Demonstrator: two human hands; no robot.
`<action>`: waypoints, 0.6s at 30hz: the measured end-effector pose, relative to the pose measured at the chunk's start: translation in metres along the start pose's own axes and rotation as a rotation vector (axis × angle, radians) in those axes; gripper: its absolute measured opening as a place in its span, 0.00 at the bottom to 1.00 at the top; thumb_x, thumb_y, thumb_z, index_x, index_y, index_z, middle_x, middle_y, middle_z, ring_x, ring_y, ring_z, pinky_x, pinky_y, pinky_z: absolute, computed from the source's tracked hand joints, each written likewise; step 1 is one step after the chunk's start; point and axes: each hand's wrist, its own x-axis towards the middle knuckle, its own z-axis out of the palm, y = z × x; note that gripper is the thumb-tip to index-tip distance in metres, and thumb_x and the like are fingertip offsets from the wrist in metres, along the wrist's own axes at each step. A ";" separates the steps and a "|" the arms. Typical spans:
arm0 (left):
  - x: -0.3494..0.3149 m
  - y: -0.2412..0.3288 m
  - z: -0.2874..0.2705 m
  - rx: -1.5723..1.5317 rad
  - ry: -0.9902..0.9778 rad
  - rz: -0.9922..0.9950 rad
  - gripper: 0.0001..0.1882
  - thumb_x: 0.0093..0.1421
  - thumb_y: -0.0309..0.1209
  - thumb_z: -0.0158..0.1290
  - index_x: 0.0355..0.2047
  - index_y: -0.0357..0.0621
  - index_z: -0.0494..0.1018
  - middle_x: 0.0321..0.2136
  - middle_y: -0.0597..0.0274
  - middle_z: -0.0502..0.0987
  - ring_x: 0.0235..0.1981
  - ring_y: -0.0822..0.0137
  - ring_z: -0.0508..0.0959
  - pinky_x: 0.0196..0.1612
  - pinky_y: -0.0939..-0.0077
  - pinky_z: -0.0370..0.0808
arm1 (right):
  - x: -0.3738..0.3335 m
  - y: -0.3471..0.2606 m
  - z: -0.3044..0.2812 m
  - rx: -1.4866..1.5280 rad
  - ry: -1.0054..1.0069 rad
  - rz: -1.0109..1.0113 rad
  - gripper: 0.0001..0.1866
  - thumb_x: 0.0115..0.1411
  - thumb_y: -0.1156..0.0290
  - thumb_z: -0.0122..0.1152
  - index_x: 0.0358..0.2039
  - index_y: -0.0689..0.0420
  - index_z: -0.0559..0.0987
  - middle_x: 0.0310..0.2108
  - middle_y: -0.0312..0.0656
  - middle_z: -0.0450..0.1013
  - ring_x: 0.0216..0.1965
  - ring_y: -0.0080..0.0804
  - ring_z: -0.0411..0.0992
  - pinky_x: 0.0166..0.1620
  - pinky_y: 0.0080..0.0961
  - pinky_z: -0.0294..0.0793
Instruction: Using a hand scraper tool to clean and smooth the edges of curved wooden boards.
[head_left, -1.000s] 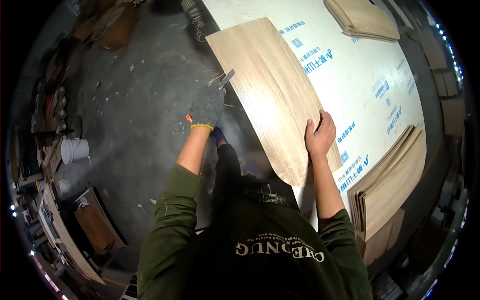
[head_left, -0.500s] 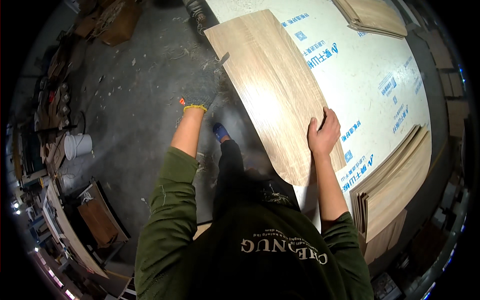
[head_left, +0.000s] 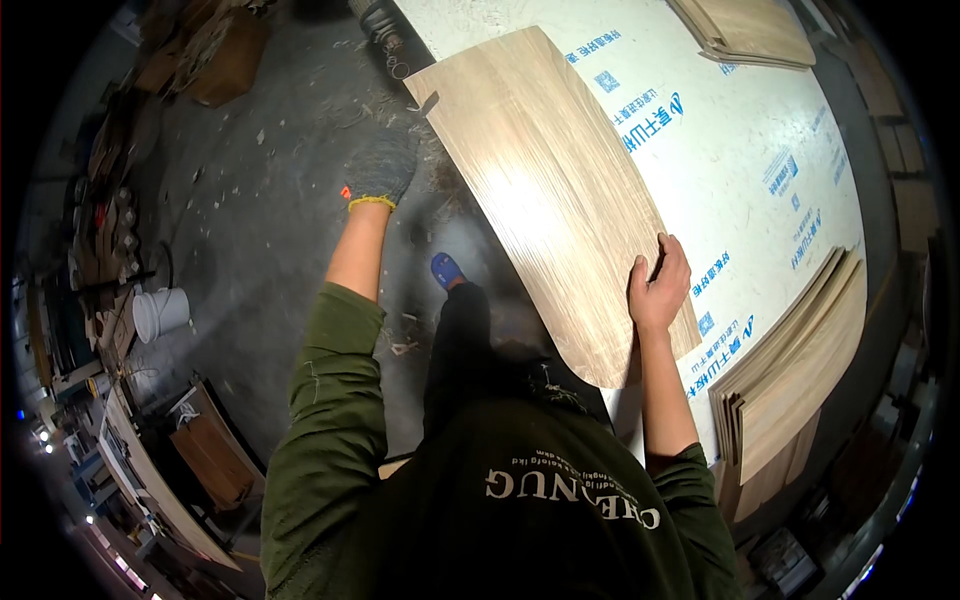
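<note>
A long wood-grain panel with rounded corners lies at a slant on the white table, its left side along the table edge. My bare right hand rests flat near the panel's near right edge, thumb apart from the stretched fingers. My left hand, in a dark grey glove with a yellow cuff, is beside the panel's far left edge, over the floor. Its fingers look curled, but they blend into the dark background. A short dark strip crosses the panel's left edge near the far corner; whether my left hand holds it is unclear.
Similar curved panels stand stacked at the table's near right, and another stack lies at the far right. The white table carries blue print. Shavings litter the floor. A white bucket and a cardboard box are left.
My left hand has moved away and to the left, and the dark strip has shifted toward the panel's far corner. My right hand stays on the panel; the view has shifted slightly.
</note>
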 end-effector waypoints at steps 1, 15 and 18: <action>0.004 -0.001 -0.001 -0.010 -0.028 -0.023 0.21 0.65 0.44 0.39 0.53 0.52 0.69 0.50 0.53 0.74 0.47 0.49 0.75 0.49 0.55 0.72 | 0.000 0.000 0.000 -0.008 0.002 0.001 0.26 0.53 0.68 0.58 0.54 0.58 0.70 0.54 0.52 0.67 0.57 0.50 0.63 0.60 0.44 0.58; 0.046 -0.016 -0.018 0.005 -0.013 -0.035 0.22 0.63 0.44 0.43 0.54 0.50 0.72 0.52 0.48 0.72 0.55 0.49 0.70 0.57 0.58 0.66 | 0.002 -0.001 0.001 -0.008 0.022 -0.021 0.25 0.51 0.70 0.58 0.52 0.60 0.71 0.52 0.53 0.69 0.54 0.52 0.65 0.58 0.44 0.61; 0.051 -0.010 -0.018 0.035 -0.037 -0.008 0.23 0.64 0.45 0.42 0.54 0.49 0.71 0.52 0.47 0.72 0.54 0.48 0.71 0.57 0.57 0.66 | 0.003 0.000 -0.001 -0.024 0.042 -0.027 0.25 0.51 0.70 0.58 0.52 0.60 0.71 0.51 0.54 0.69 0.54 0.52 0.66 0.57 0.44 0.61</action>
